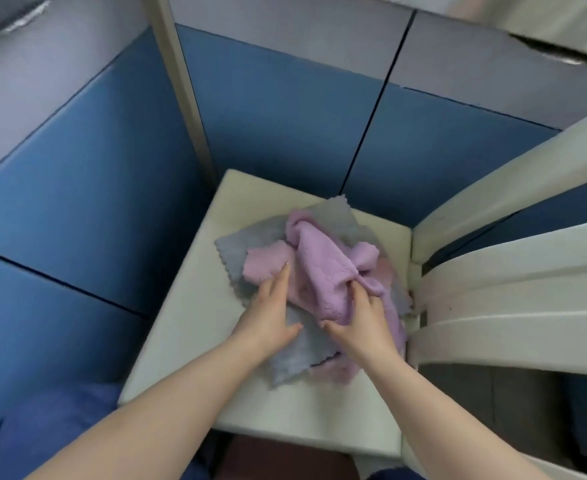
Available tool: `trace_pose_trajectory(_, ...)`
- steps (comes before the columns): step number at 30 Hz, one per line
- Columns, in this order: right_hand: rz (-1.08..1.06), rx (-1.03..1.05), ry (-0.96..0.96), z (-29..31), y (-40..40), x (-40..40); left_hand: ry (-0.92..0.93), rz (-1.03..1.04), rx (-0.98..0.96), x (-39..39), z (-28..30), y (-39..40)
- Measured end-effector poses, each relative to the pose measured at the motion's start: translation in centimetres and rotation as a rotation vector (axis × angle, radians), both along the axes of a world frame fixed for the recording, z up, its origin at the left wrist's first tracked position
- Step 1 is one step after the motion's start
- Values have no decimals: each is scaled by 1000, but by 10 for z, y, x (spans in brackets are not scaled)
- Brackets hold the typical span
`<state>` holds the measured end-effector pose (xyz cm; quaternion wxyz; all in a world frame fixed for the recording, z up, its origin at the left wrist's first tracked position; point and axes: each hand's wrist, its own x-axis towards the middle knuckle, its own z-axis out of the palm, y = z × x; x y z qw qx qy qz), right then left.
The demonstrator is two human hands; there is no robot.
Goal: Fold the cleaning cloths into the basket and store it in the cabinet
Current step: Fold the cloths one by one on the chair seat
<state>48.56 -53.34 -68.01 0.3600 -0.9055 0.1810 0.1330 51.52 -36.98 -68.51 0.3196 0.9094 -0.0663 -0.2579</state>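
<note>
Cloths: my left hand (272, 308) lies flat, pinning the grey cloth (231, 252); my right hand (361, 327) pinches the lilac cloth (323, 261), ready for separating.

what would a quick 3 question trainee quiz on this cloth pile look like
1. True or false: a basket stands on the table.
2. The right hand pinches which cloth? A) grey B) purple C) white
3. Fill in: the left hand rests with straight fingers on the ___ cloth.

Key:
1. False: none is in view.
2. B, the purple cloth.
3. Pink: the pink cloth, which lies over the grey cloths.
</note>
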Motion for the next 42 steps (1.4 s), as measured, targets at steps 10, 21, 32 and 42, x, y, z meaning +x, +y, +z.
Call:
trace_pose_trajectory(10,18,-88,-163,-29,-15,47,-398,-71,141,52,-48,-22)
trace_pose_trajectory(21,33,-215,-395,36,-26,143,-254,-37,8,65,-20,-10)
trace_pose_trajectory(32,109,-320,-42,16,-43,176,-400,118,-164,81,8,2)
trace_pose_trajectory(42,560,-149,-584,105,-23,127,-992,-229,-158,111,77,-6)
